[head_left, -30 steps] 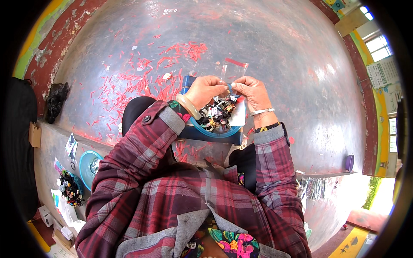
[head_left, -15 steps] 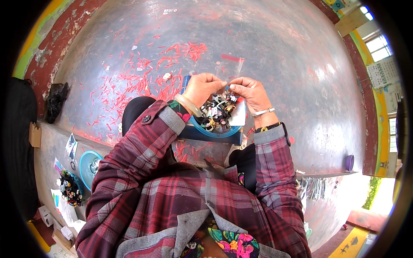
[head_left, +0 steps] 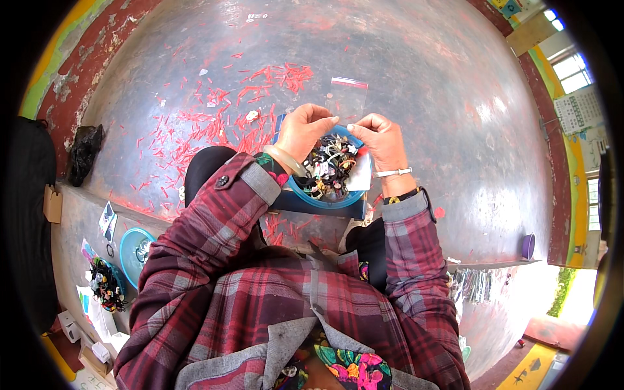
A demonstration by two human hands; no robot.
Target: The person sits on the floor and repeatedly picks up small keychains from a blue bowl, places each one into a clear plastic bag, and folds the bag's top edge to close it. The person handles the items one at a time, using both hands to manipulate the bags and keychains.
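My left hand [head_left: 301, 135] and my right hand [head_left: 383, 144] are raised over the far rim of a blue basin [head_left: 333, 205], slightly apart. Thumb and fingers are pinched together on each. Between and beyond the fingertips stretches a small clear plastic zip bag [head_left: 348, 97] with a red strip along its far edge; both hands seem to grip its near end. A tangle of mostly black hair ties with small coloured charms [head_left: 328, 170] fills the basin. A white card [head_left: 361, 174] leans inside its right side.
Red scraps [head_left: 221, 127] litter the floor to the left and ahead. At my left are a light-blue basin [head_left: 133, 250], another heap of hair ties [head_left: 106, 286] and a black plastic bag [head_left: 86, 153]. Several packed strips [head_left: 474, 285] lie at right, near a purple container [head_left: 528, 246].
My fingertips have moved slightly apart. The clear bag, tilted and narrow before, now spreads flat with its red strip straight across.
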